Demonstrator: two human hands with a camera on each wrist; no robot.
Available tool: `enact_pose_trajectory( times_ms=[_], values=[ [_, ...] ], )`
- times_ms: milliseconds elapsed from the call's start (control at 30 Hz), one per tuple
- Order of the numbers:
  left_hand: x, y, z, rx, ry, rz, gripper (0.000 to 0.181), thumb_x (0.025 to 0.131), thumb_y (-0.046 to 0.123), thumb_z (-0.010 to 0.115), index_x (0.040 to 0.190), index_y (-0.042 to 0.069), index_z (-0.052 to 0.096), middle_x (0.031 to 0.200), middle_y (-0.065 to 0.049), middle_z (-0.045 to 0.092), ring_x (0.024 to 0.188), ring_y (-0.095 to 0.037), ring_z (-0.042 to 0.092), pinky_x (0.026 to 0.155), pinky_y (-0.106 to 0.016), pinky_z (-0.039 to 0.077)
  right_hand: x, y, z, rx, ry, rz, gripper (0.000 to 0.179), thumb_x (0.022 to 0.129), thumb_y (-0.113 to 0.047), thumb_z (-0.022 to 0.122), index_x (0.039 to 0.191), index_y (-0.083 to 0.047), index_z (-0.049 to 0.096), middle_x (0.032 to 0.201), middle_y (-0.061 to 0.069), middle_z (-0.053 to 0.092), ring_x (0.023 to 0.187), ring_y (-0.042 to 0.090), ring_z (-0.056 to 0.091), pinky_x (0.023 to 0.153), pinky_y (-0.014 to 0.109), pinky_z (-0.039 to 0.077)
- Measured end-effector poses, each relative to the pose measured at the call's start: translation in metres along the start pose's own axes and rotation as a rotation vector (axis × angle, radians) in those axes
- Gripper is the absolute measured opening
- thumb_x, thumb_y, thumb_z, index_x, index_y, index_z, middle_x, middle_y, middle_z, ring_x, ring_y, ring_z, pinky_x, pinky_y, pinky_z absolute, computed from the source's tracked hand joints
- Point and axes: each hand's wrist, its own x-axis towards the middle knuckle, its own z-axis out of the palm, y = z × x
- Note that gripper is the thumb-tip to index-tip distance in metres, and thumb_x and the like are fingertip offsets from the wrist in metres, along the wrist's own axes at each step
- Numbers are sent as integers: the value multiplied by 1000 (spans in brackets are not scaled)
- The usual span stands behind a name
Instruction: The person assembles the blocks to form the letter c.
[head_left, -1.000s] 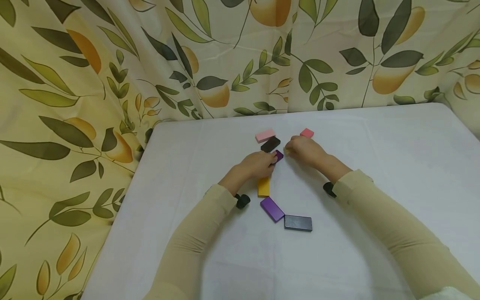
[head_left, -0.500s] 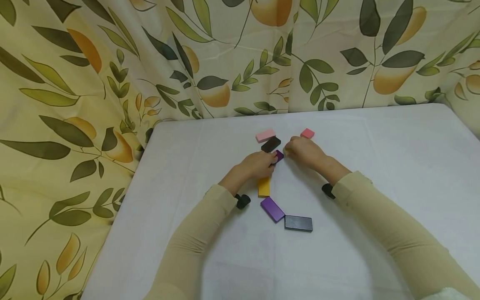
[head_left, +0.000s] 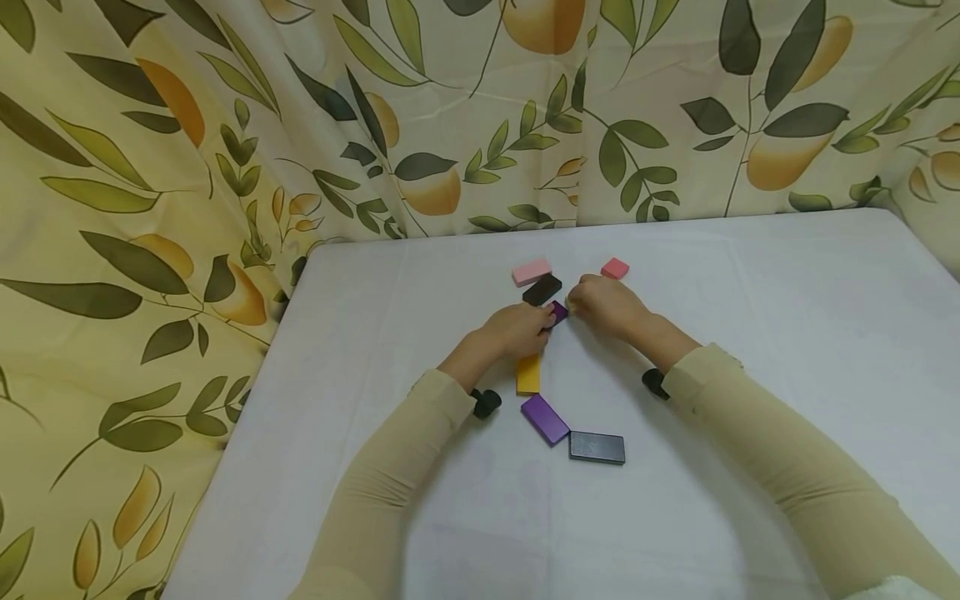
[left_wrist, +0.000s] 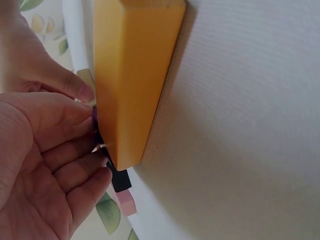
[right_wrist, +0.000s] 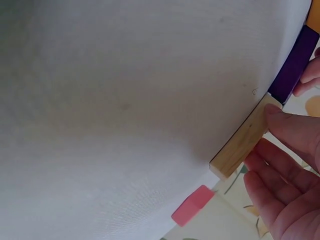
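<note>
My left hand (head_left: 517, 329) pinches a dark purple block (head_left: 558, 313) between thumb and fingers, much of it hidden by the hand in the head view. Just right of it, my right hand (head_left: 606, 302) grips a plain light wood block (right_wrist: 245, 137), thumb on one side and fingers behind. In the right wrist view the wood block's end sits right at the end of the purple one. A yellow-orange block (left_wrist: 135, 75) fills the front of the left wrist view, nearer the body than the purple block.
A lighter purple block (head_left: 545, 419) and a dark grey block (head_left: 597, 447) continue the curved line toward the body. Behind the left hand lie a black block (head_left: 542, 290) and a pink block (head_left: 532, 272). A coral block (head_left: 615, 267) lies beyond the right hand on the white table (head_left: 787, 333).
My right hand has shifted very slightly left with the wood block, closer to the dark purple block. My left hand stays in place.
</note>
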Motion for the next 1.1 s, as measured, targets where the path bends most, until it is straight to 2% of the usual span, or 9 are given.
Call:
enact_pose_trajectory(
  times_ms=[100, 333, 633, 900, 1100],
  values=[
    [0, 0, 0, -3, 0, 1, 44, 95, 22, 47, 137, 11, 43, 144, -3, 35, 71, -16, 50, 69, -22, 39, 1, 0, 0, 1, 0, 0, 11, 81, 4, 64, 90, 3, 70, 83, 14, 61, 78, 27, 54, 74, 40, 47],
    [-1, 0, 0, 16, 1, 11, 43, 95, 22, 47, 137, 11, 44, 143, -3, 36, 83, -16, 52, 76, -23, 40, 0, -1, 0, 18, -5, 11, 13, 81, 3, 65, 93, 5, 70, 85, 16, 62, 79, 28, 55, 76, 41, 48],
    [-1, 1, -2, 16, 0, 7, 44, 95, 22, 47, 137, 11, 43, 143, -4, 36, 79, -17, 52, 72, -23, 40, 0, -1, 1, 6, 13, -5, 9, 81, 4, 64, 89, 3, 69, 80, 14, 59, 75, 26, 53, 71, 40, 47],
    [-1, 0, -1, -9, 6, 13, 44, 95, 20, 48, 137, 9, 44, 142, -5, 38, 75, -16, 52, 68, -22, 39, 1, -2, 1, -11, 2, 17, 10, 81, 3, 64, 90, 3, 70, 81, 14, 60, 74, 26, 53, 72, 39, 47],
    [-1, 2, -2, 12, 24, 26, 40, 95, 20, 48, 133, 8, 50, 138, -6, 43, 77, -17, 52, 69, -23, 40, 2, -2, 3, -28, 5, 20, 10, 82, 2, 64, 90, 3, 70, 81, 14, 60, 73, 26, 54, 72, 39, 48]
  ],
)
